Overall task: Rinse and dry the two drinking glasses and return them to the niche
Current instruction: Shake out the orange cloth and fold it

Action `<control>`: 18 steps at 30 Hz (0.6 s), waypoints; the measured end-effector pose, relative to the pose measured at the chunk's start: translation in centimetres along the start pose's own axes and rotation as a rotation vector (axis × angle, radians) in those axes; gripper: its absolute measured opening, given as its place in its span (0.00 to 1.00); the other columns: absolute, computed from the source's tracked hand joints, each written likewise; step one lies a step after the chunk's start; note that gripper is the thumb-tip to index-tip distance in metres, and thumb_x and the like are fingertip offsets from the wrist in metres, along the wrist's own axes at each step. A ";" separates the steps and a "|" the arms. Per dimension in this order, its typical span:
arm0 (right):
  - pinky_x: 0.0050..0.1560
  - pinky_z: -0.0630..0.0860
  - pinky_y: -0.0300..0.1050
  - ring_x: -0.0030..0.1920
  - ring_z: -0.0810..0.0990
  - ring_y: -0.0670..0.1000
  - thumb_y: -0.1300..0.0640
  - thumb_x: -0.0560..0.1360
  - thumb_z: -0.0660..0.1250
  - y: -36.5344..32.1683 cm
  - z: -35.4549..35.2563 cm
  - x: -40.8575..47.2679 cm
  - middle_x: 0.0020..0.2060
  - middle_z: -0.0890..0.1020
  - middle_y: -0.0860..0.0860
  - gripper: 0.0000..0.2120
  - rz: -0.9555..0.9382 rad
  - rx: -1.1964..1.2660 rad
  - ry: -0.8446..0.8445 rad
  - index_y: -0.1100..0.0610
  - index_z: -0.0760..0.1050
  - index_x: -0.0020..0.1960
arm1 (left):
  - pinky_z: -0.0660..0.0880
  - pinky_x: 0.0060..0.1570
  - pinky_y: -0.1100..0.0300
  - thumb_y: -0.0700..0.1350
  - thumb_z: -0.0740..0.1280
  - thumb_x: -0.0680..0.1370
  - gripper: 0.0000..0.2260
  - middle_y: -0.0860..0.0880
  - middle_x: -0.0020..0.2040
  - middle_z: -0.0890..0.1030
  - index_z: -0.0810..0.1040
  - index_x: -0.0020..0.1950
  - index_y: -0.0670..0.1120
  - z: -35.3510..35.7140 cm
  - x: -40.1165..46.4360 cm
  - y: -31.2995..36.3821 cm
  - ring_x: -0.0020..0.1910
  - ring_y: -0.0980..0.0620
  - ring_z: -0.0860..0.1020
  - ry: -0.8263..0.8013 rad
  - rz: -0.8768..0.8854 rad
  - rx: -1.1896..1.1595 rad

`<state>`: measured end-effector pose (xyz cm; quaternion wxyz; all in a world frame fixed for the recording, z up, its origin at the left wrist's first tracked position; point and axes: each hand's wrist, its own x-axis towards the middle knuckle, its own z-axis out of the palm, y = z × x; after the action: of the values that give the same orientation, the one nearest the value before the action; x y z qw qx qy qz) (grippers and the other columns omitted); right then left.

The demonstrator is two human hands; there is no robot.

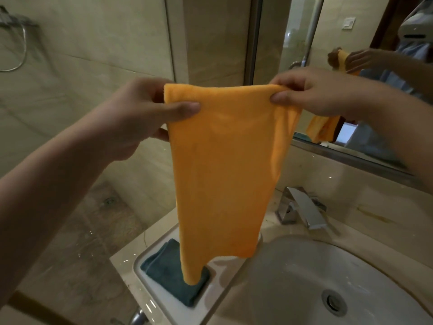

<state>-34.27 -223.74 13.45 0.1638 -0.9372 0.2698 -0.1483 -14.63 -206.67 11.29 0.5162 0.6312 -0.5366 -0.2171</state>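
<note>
An orange cloth (222,165) hangs in the air above the counter, stretched between both hands. My left hand (140,116) pinches its top left corner between thumb and fingers. My right hand (311,92) pinches the top right corner. The cloth's lower end dangles just over a folded dark teal cloth (171,270) lying in a white tray (150,285). No drinking glass and no niche show in this view.
A white sink basin (293,277) with its drain (334,302) lies at the lower right, a chrome faucet (302,209) behind it. A mirror (351,73) fills the upper right. A glass shower partition (82,137) stands to the left.
</note>
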 end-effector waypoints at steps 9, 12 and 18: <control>0.47 0.68 0.42 0.48 0.72 0.47 0.55 0.79 0.60 3.2 7.0 5.6 0.49 0.75 0.48 0.11 0.029 -0.281 -0.056 0.55 0.73 0.60 | 0.77 0.40 0.59 0.40 0.69 0.74 0.04 0.49 0.42 0.78 0.76 0.42 0.47 1.3 4.3 -7.7 0.44 0.53 0.77 0.081 -0.260 0.095; 0.44 0.67 0.44 0.46 0.73 0.51 0.57 0.79 0.59 4.5 10.0 7.6 0.47 0.75 0.52 0.10 0.077 -0.239 -0.047 0.57 0.73 0.59 | 0.78 0.43 0.51 0.37 0.69 0.73 0.05 0.45 0.41 0.76 0.75 0.41 0.45 1.6 6.4 -11.2 0.47 0.45 0.78 0.144 -0.262 0.159; 0.44 0.65 0.43 0.51 0.75 0.57 0.64 0.76 0.60 6.4 15.5 7.3 0.51 0.78 0.58 0.08 0.101 -0.166 0.008 0.62 0.75 0.54 | 0.71 0.45 0.55 0.38 0.69 0.72 0.11 0.39 0.52 0.75 0.76 0.53 0.38 3.1 5.7 -15.1 0.50 0.42 0.74 0.180 0.048 0.675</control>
<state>-25.61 -229.33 -1.67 0.0918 -0.9322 0.3288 -0.1205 -8.44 -214.78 -1.59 0.3287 0.7700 -0.5453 0.0411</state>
